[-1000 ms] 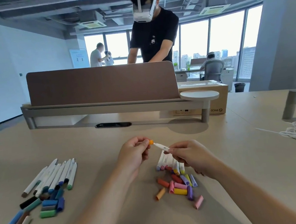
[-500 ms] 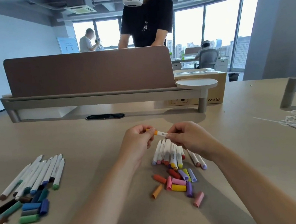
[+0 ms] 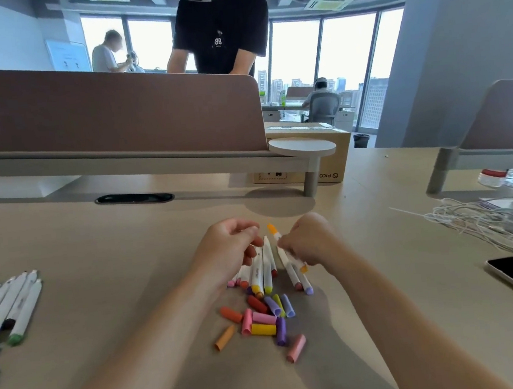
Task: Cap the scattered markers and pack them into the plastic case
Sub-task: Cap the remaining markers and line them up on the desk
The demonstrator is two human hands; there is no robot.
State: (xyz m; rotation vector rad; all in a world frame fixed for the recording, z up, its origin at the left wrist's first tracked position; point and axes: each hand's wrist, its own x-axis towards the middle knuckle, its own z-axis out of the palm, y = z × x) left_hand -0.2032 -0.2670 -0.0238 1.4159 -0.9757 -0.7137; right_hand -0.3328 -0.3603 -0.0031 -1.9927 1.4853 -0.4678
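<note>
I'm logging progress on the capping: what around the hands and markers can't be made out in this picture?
Head view throughout:
1. Whether the left hand holds anything: its curled fingers hide the underside.
2. The lower barrel of the orange-capped marker: covered by the right hand pinching it.
3. How many markers are in the left group: the frame edge cuts it off.
4. The plastic case: nowhere in frame.

Bright window backlight; soft desk shadows; wide-angle edge distortion.
</note>
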